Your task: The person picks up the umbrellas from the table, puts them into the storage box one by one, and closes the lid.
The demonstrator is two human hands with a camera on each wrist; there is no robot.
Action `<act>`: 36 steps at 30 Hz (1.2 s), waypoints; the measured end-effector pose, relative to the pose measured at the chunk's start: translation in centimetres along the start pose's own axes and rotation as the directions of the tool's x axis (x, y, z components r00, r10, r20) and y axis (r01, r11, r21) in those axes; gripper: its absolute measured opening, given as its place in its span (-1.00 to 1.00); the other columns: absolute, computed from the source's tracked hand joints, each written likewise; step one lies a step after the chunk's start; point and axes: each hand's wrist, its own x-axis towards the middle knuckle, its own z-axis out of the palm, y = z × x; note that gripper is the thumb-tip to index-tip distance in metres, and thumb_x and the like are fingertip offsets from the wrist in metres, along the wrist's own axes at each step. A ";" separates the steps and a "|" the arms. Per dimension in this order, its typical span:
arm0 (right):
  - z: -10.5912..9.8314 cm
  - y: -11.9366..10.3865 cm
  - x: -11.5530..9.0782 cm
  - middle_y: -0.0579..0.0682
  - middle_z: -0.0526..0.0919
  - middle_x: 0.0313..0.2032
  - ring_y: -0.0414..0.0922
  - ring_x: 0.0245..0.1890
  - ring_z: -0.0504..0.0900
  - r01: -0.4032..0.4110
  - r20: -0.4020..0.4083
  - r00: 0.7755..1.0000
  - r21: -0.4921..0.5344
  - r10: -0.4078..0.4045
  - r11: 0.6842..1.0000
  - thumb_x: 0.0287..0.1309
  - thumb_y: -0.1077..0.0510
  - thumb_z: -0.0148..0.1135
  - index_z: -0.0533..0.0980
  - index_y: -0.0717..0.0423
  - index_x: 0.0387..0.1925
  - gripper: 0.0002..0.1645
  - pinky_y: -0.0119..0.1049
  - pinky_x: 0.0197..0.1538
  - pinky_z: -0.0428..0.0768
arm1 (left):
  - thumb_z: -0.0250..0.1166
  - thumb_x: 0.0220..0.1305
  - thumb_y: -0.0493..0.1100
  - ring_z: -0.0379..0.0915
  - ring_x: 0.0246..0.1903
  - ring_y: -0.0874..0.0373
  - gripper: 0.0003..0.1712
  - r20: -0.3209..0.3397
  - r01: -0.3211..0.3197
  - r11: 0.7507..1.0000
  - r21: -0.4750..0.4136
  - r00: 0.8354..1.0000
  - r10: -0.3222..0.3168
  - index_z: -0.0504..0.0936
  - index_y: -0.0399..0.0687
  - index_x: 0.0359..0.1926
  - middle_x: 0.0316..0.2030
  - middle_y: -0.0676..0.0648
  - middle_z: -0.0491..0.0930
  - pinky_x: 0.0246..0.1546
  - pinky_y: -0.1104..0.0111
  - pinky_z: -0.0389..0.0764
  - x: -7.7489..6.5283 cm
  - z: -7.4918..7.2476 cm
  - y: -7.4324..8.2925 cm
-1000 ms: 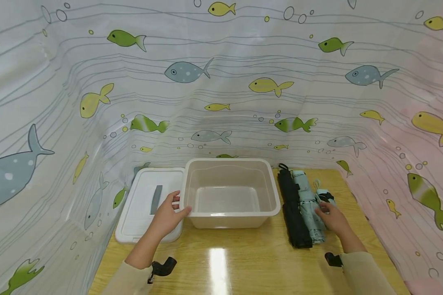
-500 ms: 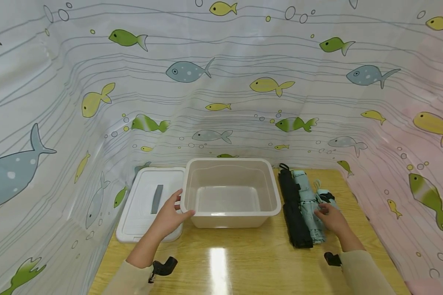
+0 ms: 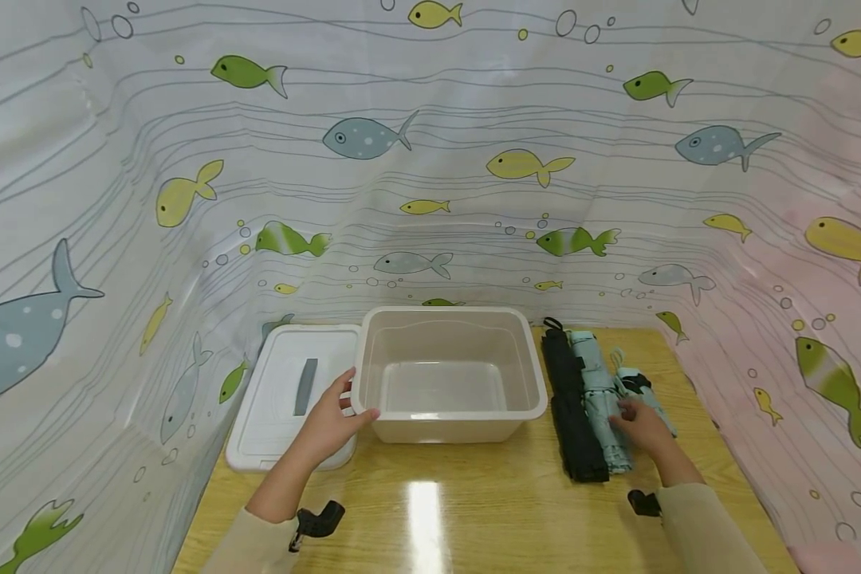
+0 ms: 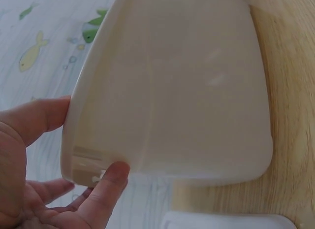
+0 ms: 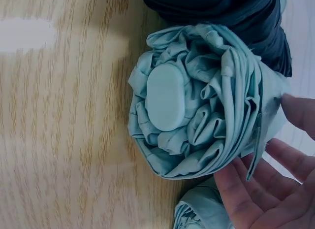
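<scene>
My left hand (image 3: 330,421) grips the near left corner of a beige plastic storage box (image 3: 441,432), which stands open and upright on the table. In the left wrist view, the thumb and fingers hold the box's rim from both sides (image 4: 197,91). To the right, my right hand (image 3: 648,431) holds a folded mint-green umbrella (image 3: 599,410), thumb on its upper side and fingers along its flank. The end of its handle (image 5: 166,97) faces the right wrist camera. A folded black umbrella (image 3: 575,414) lies along its left side. Partly behind the hand is another, shorter mint umbrella (image 3: 653,396).
A white lid (image 3: 269,426) with a grey handle (image 3: 305,387) lies flat left of the box. The wooden table (image 3: 502,510) ends at a fish-patterned curtain (image 3: 473,231) at the back and sides.
My right hand has shifted slightly left onto the middle mint umbrella, uncovering more of the shorter one. The left hand stays at the box corner, its thumb a little further along the rim.
</scene>
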 end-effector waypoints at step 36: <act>0.5 0.3 0.8 0.61 0.07 0.37 0.53 0.32 0.13 -0.125 0.072 0.990 0.088 0.118 0.988 0.23 -0.13 0.35 0.09 0.53 0.43 0.09 0.36 0.23 0.32 | 0.47 0.23 -0.05 0.37 0.26 -0.30 0.11 0.017 -0.005 1.000 -0.005 1.000 0.005 -0.03 -0.16 0.58 0.35 -0.35 0.27 0.06 0.04 0.60 0.0 0.0 -0.1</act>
